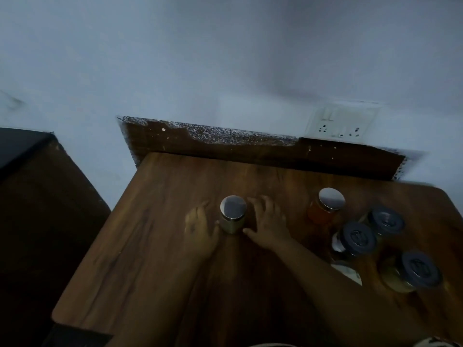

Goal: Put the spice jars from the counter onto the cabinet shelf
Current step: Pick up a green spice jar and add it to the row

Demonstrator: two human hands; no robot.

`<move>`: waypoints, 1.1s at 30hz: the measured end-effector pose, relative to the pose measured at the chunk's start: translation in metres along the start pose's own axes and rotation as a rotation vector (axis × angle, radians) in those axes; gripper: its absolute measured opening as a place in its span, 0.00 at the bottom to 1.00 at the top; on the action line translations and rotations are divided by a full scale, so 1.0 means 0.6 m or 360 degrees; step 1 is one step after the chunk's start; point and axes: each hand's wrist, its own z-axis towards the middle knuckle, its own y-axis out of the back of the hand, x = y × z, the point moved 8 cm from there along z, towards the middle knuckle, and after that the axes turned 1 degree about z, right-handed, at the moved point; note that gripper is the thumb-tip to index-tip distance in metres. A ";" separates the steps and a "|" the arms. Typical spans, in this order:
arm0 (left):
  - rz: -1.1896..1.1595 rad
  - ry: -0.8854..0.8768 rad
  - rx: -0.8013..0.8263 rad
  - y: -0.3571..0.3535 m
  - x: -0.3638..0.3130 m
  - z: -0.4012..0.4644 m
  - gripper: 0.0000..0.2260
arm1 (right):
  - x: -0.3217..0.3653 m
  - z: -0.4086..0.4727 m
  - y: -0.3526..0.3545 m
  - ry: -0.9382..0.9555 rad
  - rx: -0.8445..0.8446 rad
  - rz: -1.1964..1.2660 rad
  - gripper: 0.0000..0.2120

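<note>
A small glass jar with a silver lid stands upright in the middle of the wooden counter. My left hand lies flat on the counter just left of it, thumb touching its base. My right hand rests just right of it, fingers spread, thumb at the jar's foot. Neither hand grips the jar. To the right stand an orange-filled jar with a silver lid and three jars with dark blue lids.
A white wall rises behind the counter, with a switch and socket plate at the back right. A dark wooden cabinet stands left of the counter, across a gap. A white paper label lies by the blue-lidded jars.
</note>
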 end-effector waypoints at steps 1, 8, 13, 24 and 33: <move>-0.0014 -0.0011 0.0007 0.003 0.000 0.003 0.27 | 0.019 0.006 -0.004 0.0066 0.0005 -0.0029 0.42; 0.0037 -0.0239 0.0247 0.013 -0.006 0.005 0.28 | 0.087 0.056 -0.045 -0.0044 0.0211 0.0377 0.45; 0.0078 -0.0243 0.0315 0.049 0.007 0.011 0.32 | 0.088 0.080 -0.064 -0.0049 0.0241 0.0186 0.34; -0.0471 0.0185 0.0659 0.021 0.017 0.036 0.50 | 0.064 0.050 0.074 -0.0221 -0.0246 0.0534 0.39; -0.0964 0.0040 0.0262 0.043 -0.062 0.048 0.32 | 0.055 0.048 0.173 -0.0378 -0.0120 0.1202 0.29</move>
